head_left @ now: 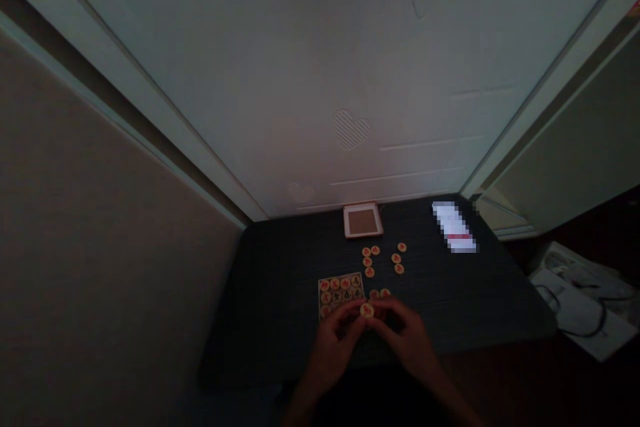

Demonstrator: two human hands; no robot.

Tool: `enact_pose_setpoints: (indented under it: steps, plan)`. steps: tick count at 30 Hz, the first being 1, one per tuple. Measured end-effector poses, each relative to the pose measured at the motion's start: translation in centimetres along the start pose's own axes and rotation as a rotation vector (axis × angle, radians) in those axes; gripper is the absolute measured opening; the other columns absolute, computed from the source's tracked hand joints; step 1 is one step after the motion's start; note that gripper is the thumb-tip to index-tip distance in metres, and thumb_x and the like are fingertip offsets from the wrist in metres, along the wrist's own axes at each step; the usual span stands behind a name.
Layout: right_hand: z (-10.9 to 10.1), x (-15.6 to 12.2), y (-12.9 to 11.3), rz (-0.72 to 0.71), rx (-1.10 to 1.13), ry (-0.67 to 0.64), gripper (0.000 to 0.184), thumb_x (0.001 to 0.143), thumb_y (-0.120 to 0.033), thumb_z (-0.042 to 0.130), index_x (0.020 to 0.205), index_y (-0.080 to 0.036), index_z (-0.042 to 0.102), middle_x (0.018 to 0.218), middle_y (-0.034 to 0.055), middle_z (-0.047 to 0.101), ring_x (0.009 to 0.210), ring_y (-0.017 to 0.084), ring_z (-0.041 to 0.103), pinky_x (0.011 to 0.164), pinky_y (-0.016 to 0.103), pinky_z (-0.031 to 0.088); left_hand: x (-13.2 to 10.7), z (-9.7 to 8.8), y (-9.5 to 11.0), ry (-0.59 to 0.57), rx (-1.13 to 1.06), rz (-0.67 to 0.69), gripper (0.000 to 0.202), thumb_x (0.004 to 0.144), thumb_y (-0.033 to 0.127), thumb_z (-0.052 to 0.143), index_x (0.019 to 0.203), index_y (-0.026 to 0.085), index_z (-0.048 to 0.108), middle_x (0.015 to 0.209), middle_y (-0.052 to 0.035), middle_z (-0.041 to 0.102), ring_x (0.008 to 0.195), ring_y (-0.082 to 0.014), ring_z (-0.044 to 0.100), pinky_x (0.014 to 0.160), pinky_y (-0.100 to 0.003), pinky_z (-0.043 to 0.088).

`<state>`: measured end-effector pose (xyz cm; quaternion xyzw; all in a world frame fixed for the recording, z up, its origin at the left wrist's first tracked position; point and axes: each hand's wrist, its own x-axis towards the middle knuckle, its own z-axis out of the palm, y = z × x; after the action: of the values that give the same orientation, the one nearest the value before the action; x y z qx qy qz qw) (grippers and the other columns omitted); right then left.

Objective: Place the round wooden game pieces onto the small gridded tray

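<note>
A round wooden game piece [367,310] with a red mark is pinched between my two hands above the near edge of a dark table [280,293]. My left hand [336,341] and my right hand [406,337] both close their fingertips on it. Just beyond my left hand lies a small square tray [341,292] filled with several more pieces laid in rows. Two pieces [379,294] sit right of the tray, close to my right fingers. Several loose pieces [383,259] lie scattered farther back on the table.
A square lid or box [363,221] rests at the table's far edge against a pale wall. A white packet [454,227] lies at the back right. Off the table to the right sits a pale bag [580,300] with cords.
</note>
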<state>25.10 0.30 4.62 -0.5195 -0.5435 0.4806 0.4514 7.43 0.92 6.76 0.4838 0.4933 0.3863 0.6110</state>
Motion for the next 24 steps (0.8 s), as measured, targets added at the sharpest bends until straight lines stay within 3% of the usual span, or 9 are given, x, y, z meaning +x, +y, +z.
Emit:
enact_pose_setpoints:
  steps: [15,24]
  plan:
    - [0.03,-0.32,-0.11,-0.036,0.0,0.02,0.028,0.092,-0.047,0.067,0.108,-0.027,0.079,0.107,0.0068,0.08,0.102,0.027,0.074,0.092,0.038,0.058,-0.42,0.33,0.33,0.027,0.054,0.05,0.024,0.093,0.036,0.067,0.113,0.023,0.069,0.111,-0.0077,0.077,0.106,-0.0243,0.072,0.097,-0.038,0.055]
    - [0.14,0.04,-0.09,0.057,-0.01,0.042,0.03,0.086,-0.05,0.073,0.096,-0.022,0.078,0.096,0.0065,0.08,0.095,0.026,0.073,0.082,0.034,0.058,-0.62,0.0,-0.49,0.073,0.368,0.18,0.016,0.094,0.033,0.065,0.108,0.027,0.07,0.108,-0.0044,0.075,0.105,-0.0237,0.069,0.099,-0.039,0.05]
